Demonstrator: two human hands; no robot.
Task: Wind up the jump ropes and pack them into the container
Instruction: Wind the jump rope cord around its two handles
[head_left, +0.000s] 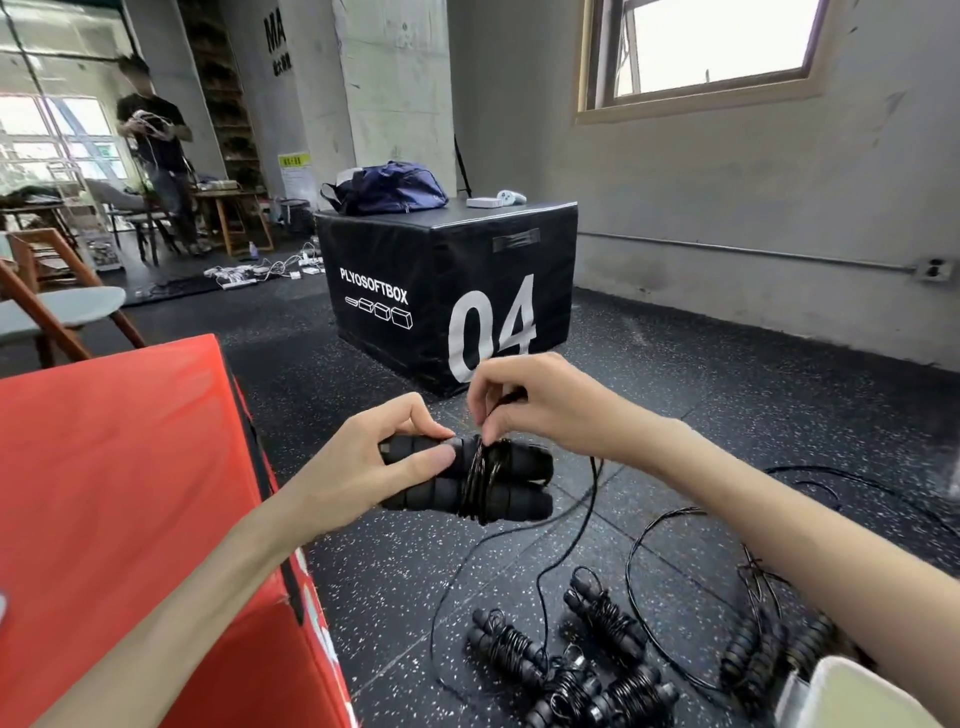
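Note:
My left hand (371, 460) grips two black foam jump rope handles (519, 483), held side by side in mid air. A thin black cord is coiled around their middle. My right hand (524, 402) pinches that cord just above the handles. The loose cord (566, 530) hangs down to the floor. Several wound jump ropes (571, 660) lie on the floor below. A white container's rim (841, 691) shows at the bottom right, partly behind my right forearm.
A red plyo box (130, 493) stands close on my left. A black plyo box (447, 291) marked 04 sits ahead with a blue bag (387, 188) on it. Unwound rope (831, 483) trails on the floor at right. A person stands far left.

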